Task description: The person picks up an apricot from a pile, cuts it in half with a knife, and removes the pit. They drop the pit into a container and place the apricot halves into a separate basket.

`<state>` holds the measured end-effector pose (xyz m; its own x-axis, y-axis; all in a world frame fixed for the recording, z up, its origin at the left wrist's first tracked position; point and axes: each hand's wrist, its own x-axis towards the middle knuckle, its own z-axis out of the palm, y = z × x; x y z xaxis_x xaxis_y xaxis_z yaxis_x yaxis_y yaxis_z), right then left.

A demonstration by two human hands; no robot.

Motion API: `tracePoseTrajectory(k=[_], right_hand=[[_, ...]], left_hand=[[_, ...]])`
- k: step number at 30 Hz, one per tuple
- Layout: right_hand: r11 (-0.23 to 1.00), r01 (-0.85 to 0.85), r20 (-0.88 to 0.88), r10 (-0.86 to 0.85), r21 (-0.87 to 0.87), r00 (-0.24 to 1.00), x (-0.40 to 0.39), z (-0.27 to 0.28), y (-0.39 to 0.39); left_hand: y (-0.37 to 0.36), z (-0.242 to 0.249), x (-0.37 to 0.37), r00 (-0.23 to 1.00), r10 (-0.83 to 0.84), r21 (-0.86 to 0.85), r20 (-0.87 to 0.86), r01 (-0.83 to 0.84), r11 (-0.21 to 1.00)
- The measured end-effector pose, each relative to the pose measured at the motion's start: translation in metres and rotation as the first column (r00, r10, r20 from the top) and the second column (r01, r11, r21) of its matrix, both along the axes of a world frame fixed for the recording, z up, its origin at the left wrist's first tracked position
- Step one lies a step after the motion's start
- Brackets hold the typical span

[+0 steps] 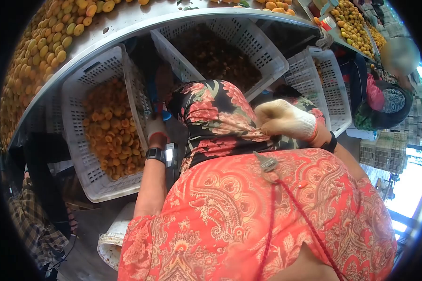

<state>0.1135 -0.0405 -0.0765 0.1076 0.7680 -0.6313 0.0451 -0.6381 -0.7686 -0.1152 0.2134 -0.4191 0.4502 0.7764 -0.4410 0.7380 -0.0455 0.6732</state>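
Note:
My right hand [286, 119], in a white knitted glove with a dark band at the wrist, is closed on a fold of the black floral trousers [215, 110] over my lap. My left hand [155, 127], gloved too and with a watch above it, hangs low beside the wall of a white plastic crate [72, 126]. Its fingers are mostly hidden, and I cannot make out whether they hold anything. Many halved apricots [112, 133] fill much of that crate. A small blue object [166, 115] shows close to the left hand.
Whole apricots [47, 42] lie heaped on a metal-edged table [126, 23] ahead. Beneath it, another crate [272, 58] holds dark fruit pieces. More crates [335, 89] stand at right, near another person [387, 100]. A white bucket [111, 246] sits at lower left, near someone in checked clothing [33, 215].

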Motion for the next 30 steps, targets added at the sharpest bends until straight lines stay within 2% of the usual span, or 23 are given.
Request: tracePoseTrajectory(k=[1,2,4,8,10,11,13,14,16,17,19,21,24,26,28,29,30], right_hand=[[1.000,0.019,-0.004,-0.019,0.015,1.000,0.001,-0.002,-0.001],[1.000,0.019,-0.002,-0.019,0.015,1.000,0.001,-0.005,-0.001],[0.999,-0.009,0.034,0.008,0.042,0.999,0.003,-0.011,-0.001],[0.997,0.006,0.048,-0.009,0.077,0.999,0.001,-0.016,-0.001],[0.998,-0.008,0.075,0.003,0.067,0.997,-0.001,-0.014,-0.001],[0.998,-0.003,0.077,-0.002,0.069,0.997,-0.002,-0.013,-0.001],[0.998,0.005,0.052,-0.008,0.055,0.999,-0.003,-0.010,-0.001],[0.998,0.007,0.052,-0.010,0.060,0.999,-0.004,-0.009,-0.001],[0.998,-0.034,0.113,0.027,0.059,0.993,-0.003,-0.009,-0.005],[0.997,-0.029,0.113,0.022,0.065,0.993,-0.001,-0.011,-0.008],[0.988,-0.030,0.116,0.013,0.152,0.993,0.002,-0.018,-0.015],[0.990,-0.016,0.119,-0.001,0.139,0.993,0.005,-0.020,-0.021],[0.991,0.001,0.123,-0.018,0.132,0.992,0.002,-0.021,-0.022],[0.991,0.012,0.118,-0.028,0.136,0.993,0.002,-0.023,-0.024],[0.990,-0.012,0.138,-0.008,0.143,0.990,0.004,-0.026,-0.025],[0.990,-0.009,0.135,-0.010,0.144,0.991,0.004,-0.026,-0.025],[0.989,-0.004,0.128,-0.015,0.147,0.992,0.004,-0.025,-0.024]], left_hand=[[0.000,-0.005,0.001,0.999,-0.022,0.175,0.028,0.017,0.984],[0.001,-0.010,0.001,0.999,-0.023,0.175,0.029,0.017,0.984],[-0.002,0.015,0.008,0.996,0.079,0.101,-0.030,-0.076,0.992],[-0.008,0.050,0.017,0.997,0.069,0.075,-0.038,-0.066,0.995],[-0.008,0.068,0.022,0.980,-0.050,0.205,-0.191,0.090,0.975],[-0.005,0.077,0.023,0.980,-0.055,0.207,-0.189,0.095,0.974],[0.007,0.088,0.023,0.962,-0.190,0.186,-0.195,0.226,0.956],[0.015,0.087,0.023,0.962,-0.191,0.191,-0.196,0.228,0.955],[0.024,0.092,0.025,0.970,-0.231,0.031,-0.081,0.234,0.972],[0.023,0.094,0.025,0.968,-0.235,0.036,-0.082,0.239,0.970],[0.016,0.113,0.028,0.988,-0.129,-0.144,-0.085,0.116,0.983],[0.020,0.100,0.028,0.982,-0.153,-0.117,-0.111,0.140,0.983],[0.037,0.056,0.015,0.978,-0.165,-0.071,-0.132,0.156,0.985],[0.038,0.048,0.010,0.978,-0.163,-0.054,-0.130,0.157,0.986],[0.032,0.058,0.005,0.991,-0.130,-0.141,-0.006,0.128,0.982],[0.030,0.063,0.003,0.991,-0.133,-0.140,-0.009,0.130,0.981],[0.026,0.071,0.003,0.998,-0.057,-0.223,0.007,0.057,0.973]])
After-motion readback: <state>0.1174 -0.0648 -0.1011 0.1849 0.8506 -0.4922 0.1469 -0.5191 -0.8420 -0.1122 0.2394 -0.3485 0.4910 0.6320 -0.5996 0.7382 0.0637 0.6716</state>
